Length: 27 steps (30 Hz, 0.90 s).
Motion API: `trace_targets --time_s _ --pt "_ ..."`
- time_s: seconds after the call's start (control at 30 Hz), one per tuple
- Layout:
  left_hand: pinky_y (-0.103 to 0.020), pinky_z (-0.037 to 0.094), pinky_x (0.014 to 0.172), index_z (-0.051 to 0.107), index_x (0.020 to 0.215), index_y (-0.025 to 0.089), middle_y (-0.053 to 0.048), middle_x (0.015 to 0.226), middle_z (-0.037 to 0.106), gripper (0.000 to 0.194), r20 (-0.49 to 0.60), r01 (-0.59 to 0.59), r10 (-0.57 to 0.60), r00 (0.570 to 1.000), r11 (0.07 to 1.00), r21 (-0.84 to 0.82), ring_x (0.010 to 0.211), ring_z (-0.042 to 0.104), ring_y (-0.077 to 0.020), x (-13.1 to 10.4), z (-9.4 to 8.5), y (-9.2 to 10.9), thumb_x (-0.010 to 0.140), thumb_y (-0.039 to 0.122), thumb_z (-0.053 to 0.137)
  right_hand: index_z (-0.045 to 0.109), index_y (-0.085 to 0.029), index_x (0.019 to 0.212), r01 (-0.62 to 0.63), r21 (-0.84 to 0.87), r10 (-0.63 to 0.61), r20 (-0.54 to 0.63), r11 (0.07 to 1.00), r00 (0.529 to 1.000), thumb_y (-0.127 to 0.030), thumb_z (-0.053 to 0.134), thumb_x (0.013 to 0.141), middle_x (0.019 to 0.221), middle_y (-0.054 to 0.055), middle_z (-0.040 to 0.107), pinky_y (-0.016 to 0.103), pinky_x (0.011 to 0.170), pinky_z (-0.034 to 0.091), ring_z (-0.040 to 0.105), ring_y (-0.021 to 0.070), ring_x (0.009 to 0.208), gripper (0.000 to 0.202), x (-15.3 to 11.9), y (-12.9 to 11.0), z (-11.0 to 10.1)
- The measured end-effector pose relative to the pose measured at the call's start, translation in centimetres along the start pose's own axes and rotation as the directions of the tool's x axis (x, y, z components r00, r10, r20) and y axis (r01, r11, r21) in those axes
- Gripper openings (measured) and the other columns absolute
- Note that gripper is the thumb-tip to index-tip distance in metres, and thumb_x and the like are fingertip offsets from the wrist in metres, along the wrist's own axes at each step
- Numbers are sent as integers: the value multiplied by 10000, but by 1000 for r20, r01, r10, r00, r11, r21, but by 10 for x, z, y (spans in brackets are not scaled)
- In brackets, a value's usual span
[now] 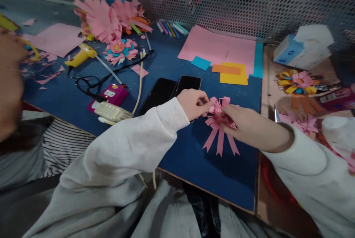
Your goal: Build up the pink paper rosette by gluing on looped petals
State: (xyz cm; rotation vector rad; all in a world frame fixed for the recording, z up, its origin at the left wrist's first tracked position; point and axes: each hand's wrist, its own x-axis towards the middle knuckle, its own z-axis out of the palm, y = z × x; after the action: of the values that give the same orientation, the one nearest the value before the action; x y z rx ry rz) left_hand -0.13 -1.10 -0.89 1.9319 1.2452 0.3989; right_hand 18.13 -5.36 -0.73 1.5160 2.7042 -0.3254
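A pink paper flower (pixel 217 128) with long notched strips hangs between both hands, just above the blue tabletop (pixel 194 164). My left hand (pixel 194 104) pinches the flower's upper left side with thumb and forefinger. From the right, my right hand (pixel 244 124) closes around its middle and covers part of the petals. Right behind my left hand lie two dark phones, one black phone (pixel 159 93) and another phone (pixel 188 83) beside it.
To the left are a yellow glue gun (pixel 81 54), a power strip (pixel 112 112), cables and a co-worker's arm (pixel 11 86). Pink sheets (pixel 216 47) and markers (pixel 172 29) lie at the back. A tissue box (pixel 290 51) and scissors (pixel 276 114) are at the right.
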Motion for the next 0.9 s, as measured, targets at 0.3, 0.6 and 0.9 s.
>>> trace_targets --time_s 0.3,0.6,0.9 --pt "-198 420 563 601 696 155 31 499 621 186 -97 -61 81 992 978 198 473 562 -84 -3 0 -5 794 311 574 563 -171 823 -157 -37 143 -244 987 959 -297 410 863 761 67 622 301 634 412 569 178 673 203 -12 26 -38" --pt "-216 385 558 585 598 174 30 413 562 349 47 32 -56 997 915 402 474 552 -109 -2 -2 -4 812 440 512 593 -152 849 -271 -220 259 -86 937 962 -348 373 886 736 85 648 298 545 364 586 192 619 297 -16 50 -49" --pt "-208 319 504 609 688 187 55 419 500 422 102 -38 -12 995 878 477 453 500 -102 -5 2 -12 700 609 589 630 -148 873 -169 -60 179 323 984 929 -324 542 816 775 56 665 250 543 378 608 162 660 205 -6 62 -39"
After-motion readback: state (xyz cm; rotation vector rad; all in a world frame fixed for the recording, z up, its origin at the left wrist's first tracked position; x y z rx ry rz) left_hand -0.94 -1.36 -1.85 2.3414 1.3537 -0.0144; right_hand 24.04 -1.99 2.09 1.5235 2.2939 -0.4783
